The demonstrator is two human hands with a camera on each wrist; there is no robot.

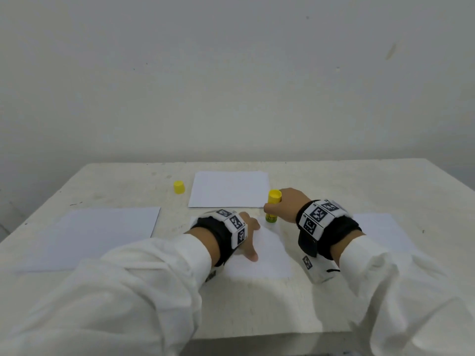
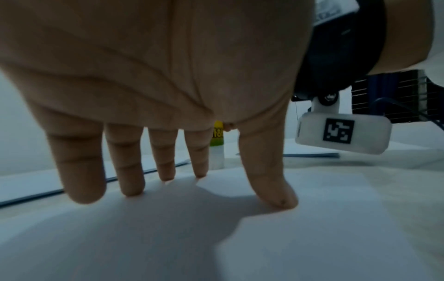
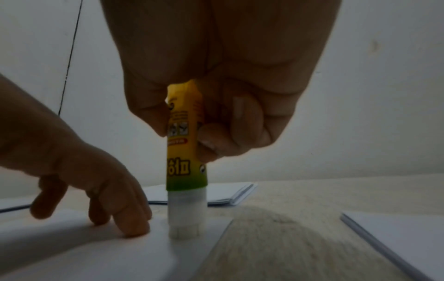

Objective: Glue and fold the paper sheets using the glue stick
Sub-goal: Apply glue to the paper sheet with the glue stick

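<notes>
The right hand (image 1: 288,204) is curled round the glue stick (image 3: 186,152), holding it upright with its white tip pressed onto the far corner of the sheet (image 1: 267,255), just beyond the left hand's fingertips. The left hand (image 1: 248,236) lies flat with its fingers (image 2: 81,171) spread and straight, pinning the sheet to the table (image 1: 334,181).

The tip sits very near the sheet's edge. A stroke away from the left hand would likely run off the paper and smear glue on the table; then the sheet could stick down when folded. A stroke toward the left hand could drag glue onto the fingertips, which are just beside the tip. If the left hand eases its pressure, the tacky stick may pull and wrinkle the corner or slide the whole sheet. Pressing hard with the stick upright could also leave a lump instead of a thin film.

The cap (image 1: 179,187) stands well beyond the left hand; other sheets lie to either side and beyond.
</notes>
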